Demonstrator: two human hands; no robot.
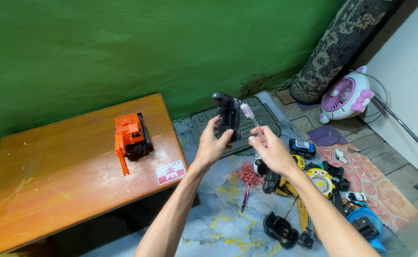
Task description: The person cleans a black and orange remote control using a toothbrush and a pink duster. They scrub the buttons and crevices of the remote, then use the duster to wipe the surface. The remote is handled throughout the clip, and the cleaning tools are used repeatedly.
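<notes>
holding a black toy part (229,119) up in the air, the left hand (212,146) has its grip closed around the piece's lower half, thumb on the near side and fingers wrapped behind. the part stands roughly upright, with a rounded dark head at its top, far above the floor and in front of a dark green plastic lid (264,116) that lies on the ground by the green wall (123,47). the right hand (272,151) pinches a toothbrush (251,116) in a narrow grip, its clear handle between thumb and fingers, and the white bristle head rests against the right side of the black part.

to the left stands a low wooden tabletop (52,176). an orange toy excavator (132,138) sits near its far right corner, well back from the near edge, and a small red and white sticker (170,172) lies close to the right edge. most of the tabletop's surface to the left is bare wood.

below the hands the floor is covered by a grey cloth (218,223), with a tangle of red thread (249,173) and a heap of toy cars and parts (313,181) crowded to the right. farther right a pink and white small fan (346,96) stands by a rolled carpet (342,43).
</notes>
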